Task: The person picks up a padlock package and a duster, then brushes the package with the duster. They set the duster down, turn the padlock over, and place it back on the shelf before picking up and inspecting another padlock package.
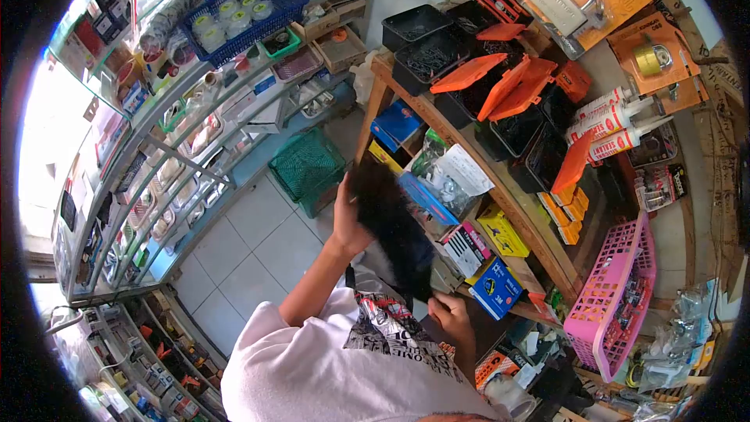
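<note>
A dark, fluffy duster [394, 227] slants across the middle of the view, in front of my shirt. My left hand [349, 223] is against its upper left side, with the fingers partly hidden by the dark bristles. Lower down, my right hand [451, 316] is closed around the duster's narrow lower end. Just to the right of the duster is a wooden shelf [488, 180] with small boxes on its lower level, among them a blue box [496, 289] and a yellow box [502, 231].
Black bins [422, 55] with orange lids and sealant tubes [617, 126] stand on the shelf top. A pink basket [605, 320] is at the right. Beyond my left hand, a green basket [306, 166] rests on the tiled floor [250, 250]. A glass display case [187, 164] curves along the left.
</note>
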`<action>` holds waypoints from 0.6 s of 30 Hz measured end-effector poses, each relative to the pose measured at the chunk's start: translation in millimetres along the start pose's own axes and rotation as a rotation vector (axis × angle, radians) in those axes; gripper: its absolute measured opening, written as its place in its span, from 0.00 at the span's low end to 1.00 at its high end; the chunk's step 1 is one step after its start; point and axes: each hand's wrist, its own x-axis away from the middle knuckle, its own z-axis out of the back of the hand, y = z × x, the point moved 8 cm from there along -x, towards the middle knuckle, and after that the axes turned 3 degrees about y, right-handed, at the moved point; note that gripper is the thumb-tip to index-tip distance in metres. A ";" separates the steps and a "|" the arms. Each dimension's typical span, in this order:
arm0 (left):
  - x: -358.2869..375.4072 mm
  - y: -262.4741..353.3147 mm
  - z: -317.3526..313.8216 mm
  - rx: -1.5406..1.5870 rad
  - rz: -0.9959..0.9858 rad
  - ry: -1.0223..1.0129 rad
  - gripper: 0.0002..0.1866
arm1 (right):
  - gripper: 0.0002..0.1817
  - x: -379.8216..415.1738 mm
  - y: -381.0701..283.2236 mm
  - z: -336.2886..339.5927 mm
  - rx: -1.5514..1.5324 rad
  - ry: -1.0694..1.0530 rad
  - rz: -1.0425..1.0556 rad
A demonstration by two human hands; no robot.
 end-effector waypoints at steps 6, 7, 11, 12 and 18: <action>-3.0 -1.4 6.2 0.072 0.039 0.213 0.36 | 0.12 -4.2 3.1 -0.3 -0.110 -0.023 -0.048; -7.4 -0.8 15.1 -0.016 0.050 0.107 0.37 | 0.12 -6.0 -1.3 -3.2 -0.090 -0.076 -0.036; -13.6 5.2 25.6 -0.070 -0.051 0.100 0.38 | 0.14 -6.3 2.5 2.9 -0.159 0.059 -0.095; -10.6 2.2 21.7 -0.051 -0.028 0.168 0.39 | 0.14 -5.3 0.8 -0.1 -0.121 0.007 -0.091; -13.1 0.3 9.8 -0.105 0.034 0.087 0.39 | 0.14 -10.7 -7.7 2.4 -0.109 0.049 -0.049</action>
